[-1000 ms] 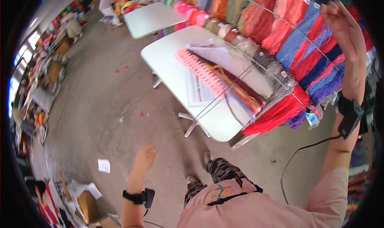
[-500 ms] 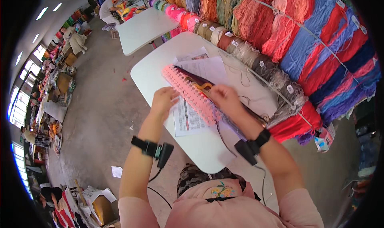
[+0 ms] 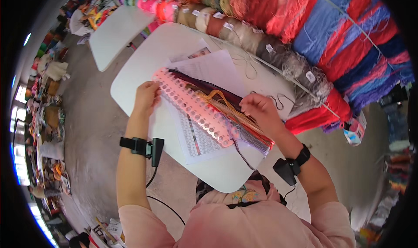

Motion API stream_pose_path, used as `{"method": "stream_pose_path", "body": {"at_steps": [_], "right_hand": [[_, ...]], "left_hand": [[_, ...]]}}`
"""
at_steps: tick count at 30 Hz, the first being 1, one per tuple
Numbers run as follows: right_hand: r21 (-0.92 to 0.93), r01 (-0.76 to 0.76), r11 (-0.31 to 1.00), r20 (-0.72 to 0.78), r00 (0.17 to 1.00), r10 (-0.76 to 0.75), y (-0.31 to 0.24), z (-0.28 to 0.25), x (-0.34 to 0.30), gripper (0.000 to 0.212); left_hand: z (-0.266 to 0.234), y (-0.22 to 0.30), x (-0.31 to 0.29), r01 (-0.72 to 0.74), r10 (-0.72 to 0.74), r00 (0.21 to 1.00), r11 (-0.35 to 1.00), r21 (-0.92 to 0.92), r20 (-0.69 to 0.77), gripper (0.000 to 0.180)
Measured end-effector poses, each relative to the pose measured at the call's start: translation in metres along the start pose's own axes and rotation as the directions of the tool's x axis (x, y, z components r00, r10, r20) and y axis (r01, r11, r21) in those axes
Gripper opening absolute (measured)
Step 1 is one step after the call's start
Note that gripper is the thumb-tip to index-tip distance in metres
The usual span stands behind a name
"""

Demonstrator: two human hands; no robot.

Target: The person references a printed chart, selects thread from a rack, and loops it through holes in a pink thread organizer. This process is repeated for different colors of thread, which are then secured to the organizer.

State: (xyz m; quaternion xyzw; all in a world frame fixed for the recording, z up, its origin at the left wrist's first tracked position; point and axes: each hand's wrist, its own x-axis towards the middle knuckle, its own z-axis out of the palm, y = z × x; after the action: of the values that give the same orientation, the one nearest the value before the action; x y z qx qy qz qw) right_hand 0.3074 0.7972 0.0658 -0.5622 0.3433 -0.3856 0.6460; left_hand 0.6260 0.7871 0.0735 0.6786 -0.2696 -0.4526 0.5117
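A long pink thread board (image 3: 196, 106) with rows of holes lies slantwise on the white table (image 3: 130, 85). Skeins of embroidery thread (image 3: 220, 102) in dark purple, ochre, orange, red and lilac fan out from its right side. My left hand (image 3: 147, 98) is at the board's far left edge, fingers curled closed; what they hold, if anything, is hidden. Over the threads' right side, my right hand (image 3: 262, 111) has thumb and fingers pinched together. Whatever is between them is too small to make out. A dark cord (image 3: 244, 155) trails from the board's near end.
Printed sheets (image 3: 191, 137) lie under the board. Loose dark thread (image 3: 278, 101) curls on the table's right side. Rolled skeins (image 3: 261, 43) and hanging yarn (image 3: 322, 30) line the right. A second white table (image 3: 115, 37) stands farther off, with a person (image 3: 79, 22) beyond it.
My left hand has moved to the board's far left edge and its fingers have curled in. My right hand has drawn away from the board, to the right. The whole view has shifted.
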Motion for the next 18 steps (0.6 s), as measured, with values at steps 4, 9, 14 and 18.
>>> {"method": "stream_pose_path", "body": {"at_steps": [4,9,14,18], "right_hand": [[0.025,0.016,1.0,-0.173,0.985,-0.012,-0.017,-0.01,-0.008,0.008],[0.035,0.018,0.999,-0.246,0.969,-0.009,-0.012,-0.003,-0.022,0.007],[0.093,-0.07,0.993,-0.309,0.946,0.096,-0.02,0.024,-0.03,0.007],[0.009,-0.05,0.999,-0.338,0.94,0.05,-0.023,0.032,-0.02,0.007]], "left_hand": [[-0.004,0.008,-0.001,0.019,-0.017,0.999,0.998,-0.052,0.034,0.014],[-0.013,0.004,-0.018,-0.08,0.074,0.977,0.997,0.023,0.198,0.042],[-0.008,0.005,-0.051,-0.025,0.063,0.969,0.987,-0.16,0.241,0.042],[-0.009,0.007,-0.058,0.008,0.06,0.955,0.974,-0.227,0.29,0.035]]}}
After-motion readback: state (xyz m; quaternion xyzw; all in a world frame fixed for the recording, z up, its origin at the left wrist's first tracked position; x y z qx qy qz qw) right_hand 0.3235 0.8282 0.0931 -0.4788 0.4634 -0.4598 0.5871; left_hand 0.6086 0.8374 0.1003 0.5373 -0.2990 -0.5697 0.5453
